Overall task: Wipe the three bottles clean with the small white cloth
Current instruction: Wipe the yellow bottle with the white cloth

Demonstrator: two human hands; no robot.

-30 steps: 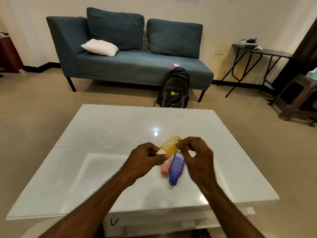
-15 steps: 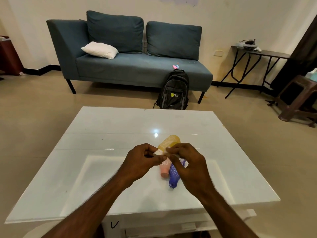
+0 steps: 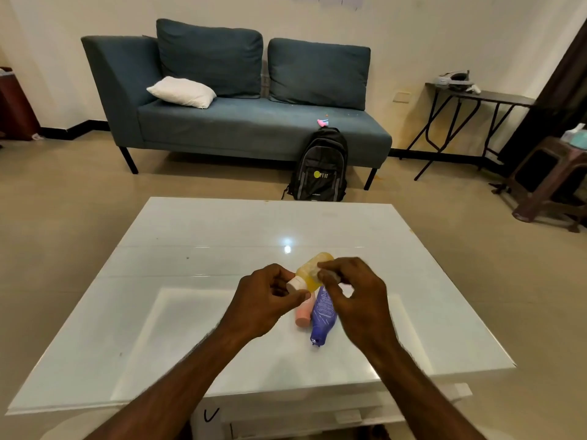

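My left hand grips the white cap end of a yellow bottle, held tilted above the white glass table. My right hand pinches the small white cloth against the yellow bottle's side; most of the cloth is hidden by my fingers. Under my hands a pink bottle and a purple bottle lie side by side on the table, caps toward me.
A teal sofa with a white pillow stands beyond the table, and a black backpack leans on it. At the right stand a dark folding table and a brown stool.
My right hand has slid along the yellow bottle, first toward the cap and then back toward the body. The left hand keeps its grip, and the cap now shows between its fingers.
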